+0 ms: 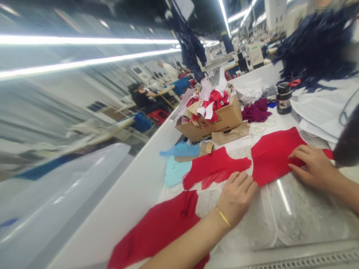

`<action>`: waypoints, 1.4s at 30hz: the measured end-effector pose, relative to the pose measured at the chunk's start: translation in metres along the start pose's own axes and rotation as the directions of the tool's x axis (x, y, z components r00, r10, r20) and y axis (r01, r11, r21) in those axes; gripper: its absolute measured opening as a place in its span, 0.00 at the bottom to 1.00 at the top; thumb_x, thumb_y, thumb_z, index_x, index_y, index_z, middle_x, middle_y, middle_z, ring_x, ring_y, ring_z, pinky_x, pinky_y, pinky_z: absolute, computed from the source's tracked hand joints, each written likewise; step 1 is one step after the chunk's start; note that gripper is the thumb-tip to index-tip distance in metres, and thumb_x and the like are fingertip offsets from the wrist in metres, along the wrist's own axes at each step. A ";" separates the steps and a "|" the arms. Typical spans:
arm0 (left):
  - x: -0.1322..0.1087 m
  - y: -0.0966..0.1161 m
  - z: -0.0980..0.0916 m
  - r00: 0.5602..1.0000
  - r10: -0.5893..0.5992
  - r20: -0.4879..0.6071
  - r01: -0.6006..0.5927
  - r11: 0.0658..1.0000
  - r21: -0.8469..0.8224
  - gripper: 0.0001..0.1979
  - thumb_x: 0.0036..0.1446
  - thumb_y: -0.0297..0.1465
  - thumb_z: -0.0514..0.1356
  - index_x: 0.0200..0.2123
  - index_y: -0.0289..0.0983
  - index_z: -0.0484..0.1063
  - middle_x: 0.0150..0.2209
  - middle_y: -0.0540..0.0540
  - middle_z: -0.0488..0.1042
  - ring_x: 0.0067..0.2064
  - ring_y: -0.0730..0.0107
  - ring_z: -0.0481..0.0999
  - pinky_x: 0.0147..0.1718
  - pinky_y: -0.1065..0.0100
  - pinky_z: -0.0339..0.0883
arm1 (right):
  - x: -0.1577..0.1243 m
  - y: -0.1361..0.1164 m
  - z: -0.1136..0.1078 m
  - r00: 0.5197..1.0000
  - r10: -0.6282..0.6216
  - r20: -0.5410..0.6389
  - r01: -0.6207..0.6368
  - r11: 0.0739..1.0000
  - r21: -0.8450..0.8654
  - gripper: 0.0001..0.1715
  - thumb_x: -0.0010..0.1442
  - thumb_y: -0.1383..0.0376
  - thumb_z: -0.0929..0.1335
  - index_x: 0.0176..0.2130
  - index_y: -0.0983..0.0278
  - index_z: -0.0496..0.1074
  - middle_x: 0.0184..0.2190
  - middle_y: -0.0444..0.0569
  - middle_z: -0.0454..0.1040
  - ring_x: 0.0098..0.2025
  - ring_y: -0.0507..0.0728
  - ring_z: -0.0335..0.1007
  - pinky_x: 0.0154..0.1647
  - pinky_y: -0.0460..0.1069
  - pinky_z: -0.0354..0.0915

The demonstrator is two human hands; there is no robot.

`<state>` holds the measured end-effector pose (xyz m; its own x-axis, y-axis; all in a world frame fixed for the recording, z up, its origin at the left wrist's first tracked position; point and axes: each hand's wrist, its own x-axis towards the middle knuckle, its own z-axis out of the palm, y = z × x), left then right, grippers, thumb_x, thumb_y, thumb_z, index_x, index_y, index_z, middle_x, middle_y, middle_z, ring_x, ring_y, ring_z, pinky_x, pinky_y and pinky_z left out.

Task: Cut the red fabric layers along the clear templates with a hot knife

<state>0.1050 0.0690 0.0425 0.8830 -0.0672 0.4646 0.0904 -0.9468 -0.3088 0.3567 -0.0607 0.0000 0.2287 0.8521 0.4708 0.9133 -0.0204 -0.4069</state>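
A red fabric piece lies flat on the table between my hands. My left hand, a yellow band at its wrist, has its fingers curled closed at the piece's lower left corner and seems to pinch it; the fingertips are partly hidden. On the right edge of the same piece rests my right hand, thumb and fingers apart on the cloth. Just beyond my left hand is a second red piece with a curved cutout. Another dark red piece lies partly under my left forearm.
A cardboard box full of red and white scraps stands behind the fabric. Maroon cloth, a dark jar and white sheets are beyond. Light blue pieces lie left. A raised white edge borders the table.
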 end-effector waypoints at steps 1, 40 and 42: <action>-0.005 0.002 -0.004 1.000 0.002 0.011 -0.002 1.000 -0.024 0.17 0.70 0.19 0.51 0.29 0.36 0.69 0.27 0.48 0.66 0.32 0.64 0.63 0.37 0.64 0.58 | 0.000 0.000 0.000 1.000 0.004 0.003 -0.004 1.000 -0.007 0.07 0.63 0.62 0.66 0.38 0.60 0.74 0.38 0.52 0.78 0.39 0.61 0.74 0.42 0.57 0.67; 0.005 -0.295 -0.003 0.508 -0.861 -0.033 0.836 0.483 0.261 0.19 0.62 0.25 0.61 0.57 0.31 0.71 0.60 0.33 0.70 0.63 0.45 0.67 0.64 0.45 0.59 | -0.011 0.000 0.011 0.993 -0.105 -0.052 0.109 0.990 0.086 0.17 0.70 0.53 0.61 0.36 0.57 0.74 0.33 0.51 0.77 0.34 0.62 0.73 0.34 0.57 0.66; 0.010 -0.312 0.003 0.405 -0.914 -0.036 0.888 0.383 0.253 0.17 0.66 0.31 0.64 0.56 0.34 0.72 0.58 0.38 0.72 0.60 0.50 0.71 0.61 0.46 0.65 | -0.011 0.001 0.012 0.997 -0.069 -0.034 0.072 0.993 0.093 0.21 0.69 0.52 0.61 0.35 0.57 0.75 0.33 0.52 0.77 0.34 0.61 0.74 0.33 0.56 0.67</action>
<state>0.0867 0.3644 0.1412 0.2581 0.8265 0.5003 0.9355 -0.3431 0.0842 0.3510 -0.0639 -0.0147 0.1759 0.8334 0.5240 0.8919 0.0903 -0.4430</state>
